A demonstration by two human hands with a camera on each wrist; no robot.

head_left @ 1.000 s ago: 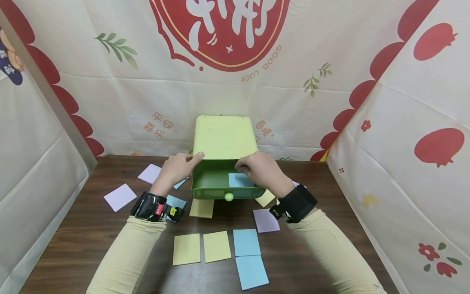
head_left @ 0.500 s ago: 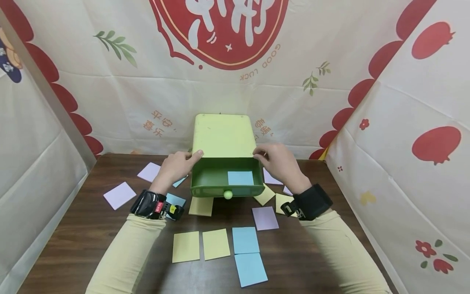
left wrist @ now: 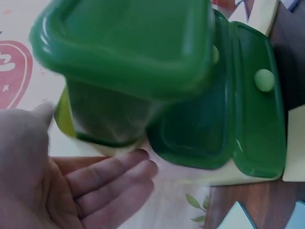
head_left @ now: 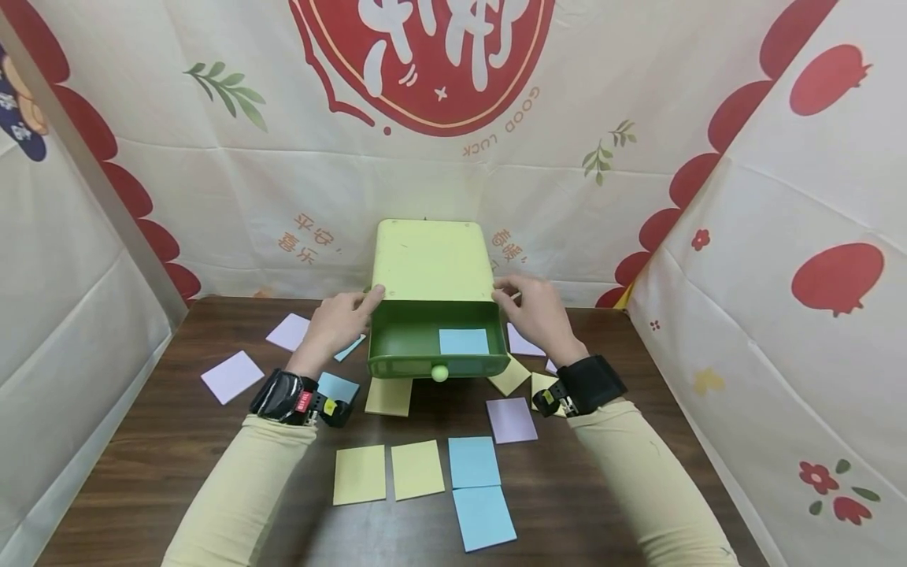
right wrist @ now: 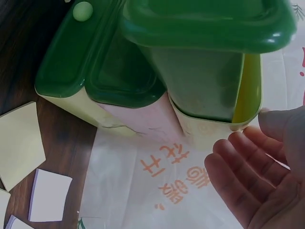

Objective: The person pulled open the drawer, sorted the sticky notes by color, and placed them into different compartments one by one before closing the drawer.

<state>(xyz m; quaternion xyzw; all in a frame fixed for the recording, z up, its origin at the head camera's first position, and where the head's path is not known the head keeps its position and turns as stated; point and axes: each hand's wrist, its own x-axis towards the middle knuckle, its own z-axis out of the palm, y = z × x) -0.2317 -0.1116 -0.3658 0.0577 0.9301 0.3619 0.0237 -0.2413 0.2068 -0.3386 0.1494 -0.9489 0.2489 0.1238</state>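
Note:
A small drawer cabinet (head_left: 434, 260) with a pale yellow top stands against the back cloth. Its top drawer (head_left: 404, 339), green with a round knob, is pulled out, and a blue paper square (head_left: 464, 342) lies inside at the right. My left hand (head_left: 338, 323) rests at the cabinet's left edge, thumb on the top, fingers extended along the side in the left wrist view. At the opposite edge, my right hand (head_left: 537, 309) touches the upper corner with its thumb, the fingers loosely extended beside the wall. Two lower drawers (right wrist: 126, 78) are closed.
On the brown table (head_left: 234, 472), yellow squares (head_left: 360, 475) and blue squares (head_left: 485, 518) lie in front of the cabinet. Lilac squares (head_left: 232, 377) are spread at the left, another lilac square (head_left: 512, 420) at the right. Patterned cloth (head_left: 248, 189) hangs behind and at both sides.
My right hand has come out of the drawer and moved right to the cabinet's edge, leaving the blue square inside. My left hand has shifted only slightly.

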